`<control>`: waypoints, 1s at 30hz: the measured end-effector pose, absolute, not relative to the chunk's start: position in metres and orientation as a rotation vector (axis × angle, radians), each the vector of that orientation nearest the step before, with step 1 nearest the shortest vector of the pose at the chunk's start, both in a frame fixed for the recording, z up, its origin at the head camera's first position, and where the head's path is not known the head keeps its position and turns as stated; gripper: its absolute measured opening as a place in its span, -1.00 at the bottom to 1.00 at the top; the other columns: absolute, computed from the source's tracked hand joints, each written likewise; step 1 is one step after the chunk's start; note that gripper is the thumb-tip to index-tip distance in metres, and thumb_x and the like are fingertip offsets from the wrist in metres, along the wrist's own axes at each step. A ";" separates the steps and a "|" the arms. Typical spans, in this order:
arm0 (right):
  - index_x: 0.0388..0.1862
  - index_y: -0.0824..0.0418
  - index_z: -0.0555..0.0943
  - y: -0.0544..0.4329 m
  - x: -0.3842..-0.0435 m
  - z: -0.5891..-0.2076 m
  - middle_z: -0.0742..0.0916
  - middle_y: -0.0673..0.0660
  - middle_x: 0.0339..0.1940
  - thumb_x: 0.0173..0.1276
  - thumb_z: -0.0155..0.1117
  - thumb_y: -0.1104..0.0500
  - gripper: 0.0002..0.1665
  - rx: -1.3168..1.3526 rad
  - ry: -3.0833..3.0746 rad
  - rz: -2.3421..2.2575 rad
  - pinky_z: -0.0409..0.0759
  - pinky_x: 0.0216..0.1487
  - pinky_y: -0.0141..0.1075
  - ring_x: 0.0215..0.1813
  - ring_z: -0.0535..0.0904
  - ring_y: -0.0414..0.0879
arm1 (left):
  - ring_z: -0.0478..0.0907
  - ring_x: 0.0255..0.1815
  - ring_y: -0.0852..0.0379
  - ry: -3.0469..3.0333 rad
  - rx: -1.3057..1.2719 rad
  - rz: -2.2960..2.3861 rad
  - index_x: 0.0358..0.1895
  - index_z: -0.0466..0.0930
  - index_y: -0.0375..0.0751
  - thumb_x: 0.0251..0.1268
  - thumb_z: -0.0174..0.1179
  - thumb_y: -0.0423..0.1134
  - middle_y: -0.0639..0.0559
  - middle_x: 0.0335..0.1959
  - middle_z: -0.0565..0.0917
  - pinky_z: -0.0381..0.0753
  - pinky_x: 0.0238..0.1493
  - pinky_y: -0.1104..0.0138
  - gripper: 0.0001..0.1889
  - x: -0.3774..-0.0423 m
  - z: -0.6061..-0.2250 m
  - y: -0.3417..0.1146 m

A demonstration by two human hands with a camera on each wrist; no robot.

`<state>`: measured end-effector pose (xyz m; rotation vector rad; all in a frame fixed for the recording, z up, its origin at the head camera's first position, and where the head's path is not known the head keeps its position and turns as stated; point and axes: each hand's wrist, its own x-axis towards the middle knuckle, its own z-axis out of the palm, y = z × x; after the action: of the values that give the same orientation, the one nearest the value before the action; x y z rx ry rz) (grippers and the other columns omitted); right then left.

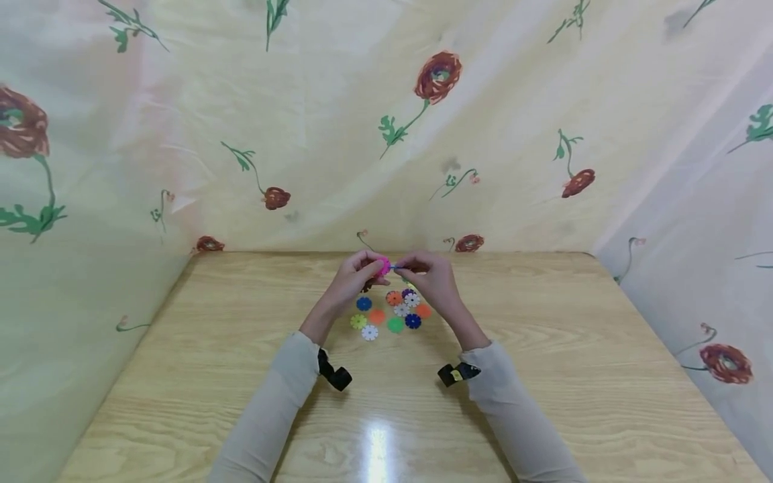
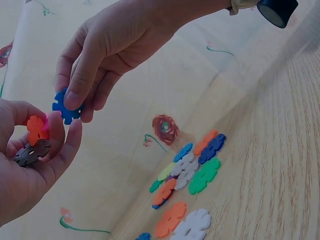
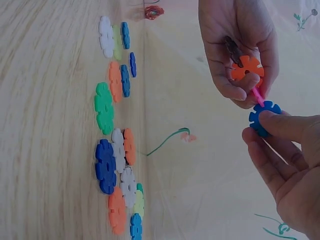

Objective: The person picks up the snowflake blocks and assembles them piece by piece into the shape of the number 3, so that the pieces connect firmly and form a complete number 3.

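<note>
My left hand (image 1: 352,280) holds a small chain of notched plastic flower discs above the table. In it are a pink disc (image 1: 384,267), an orange disc (image 3: 248,69) and a dark brown disc (image 2: 33,153) near the palm. Between thumb and fingers, my right hand (image 1: 433,280) pinches a blue disc (image 3: 260,122). The blue disc meets the pink one's edge at an angle; whether their slots are fully joined I cannot tell. Fingers hide much of the pink disc in both wrist views.
Several loose discs lie below the hands on the wooden table (image 1: 574,349), among them a green disc (image 1: 395,325), a white disc (image 1: 370,333) and a dark blue disc (image 1: 413,320). A flower-patterned cloth (image 1: 338,121) hangs behind the table and along its sides.
</note>
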<state>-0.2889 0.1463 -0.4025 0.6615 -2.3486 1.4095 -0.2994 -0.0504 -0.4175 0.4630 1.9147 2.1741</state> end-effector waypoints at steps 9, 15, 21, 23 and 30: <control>-0.29 0.36 0.78 0.143 -0.288 -0.408 0.82 0.27 -0.31 0.26 0.45 0.41 -0.95 0.712 -2.248 1.369 0.80 -0.12 -0.21 -0.27 0.79 0.13 | 0.70 -0.31 0.25 1.942 0.456 2.188 0.08 0.53 -0.35 0.63 0.00 -0.28 -0.05 -0.25 0.63 0.41 -0.39 0.45 -0.78 -0.298 -0.419 -0.050; -0.35 0.36 0.78 0.141 -0.290 -0.410 0.82 0.27 -0.36 0.21 0.47 0.47 -0.93 0.740 -2.174 1.314 0.80 -0.18 -0.17 -0.32 0.78 0.13 | 0.65 -0.38 0.28 1.972 0.438 2.202 0.04 0.55 -0.35 0.61 0.03 -0.30 0.07 -0.37 0.64 0.34 -0.42 0.42 -0.80 -0.297 -0.418 -0.048; -0.39 0.36 0.77 0.142 -0.291 -0.410 0.82 0.26 -0.37 0.21 0.47 0.46 -0.95 0.767 -2.159 1.235 0.80 -0.22 -0.18 -0.33 0.78 0.10 | 0.66 -0.40 0.28 1.961 0.445 2.233 0.04 0.54 -0.42 0.60 0.02 -0.34 0.09 -0.39 0.63 0.42 -0.43 0.47 -0.80 -0.298 -0.417 -0.044; -0.38 0.38 0.77 0.142 -0.290 -0.410 0.82 0.26 -0.37 0.22 0.48 0.44 -0.97 0.779 -2.160 1.229 0.80 -0.22 -0.18 -0.33 0.78 0.10 | 0.65 -0.40 0.27 1.960 0.448 2.239 0.04 0.54 -0.45 0.59 0.02 -0.36 0.09 -0.36 0.62 0.53 -0.38 0.49 -0.80 -0.298 -0.418 -0.043; -0.36 0.41 0.77 0.138 -0.288 -0.413 0.82 0.26 -0.36 0.25 0.47 0.40 -0.96 0.798 -2.148 1.270 0.80 -0.20 -0.18 -0.32 0.78 0.11 | 0.59 -0.36 0.22 1.983 0.425 2.218 0.07 0.53 -0.48 0.59 0.05 -0.32 0.06 -0.32 0.61 0.69 -0.22 0.42 -0.76 -0.297 -0.418 -0.049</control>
<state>-0.2884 0.1379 -0.4127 0.7975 -2.1481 1.2703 -0.2966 -0.0485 -0.4178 0.4251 1.9826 2.2180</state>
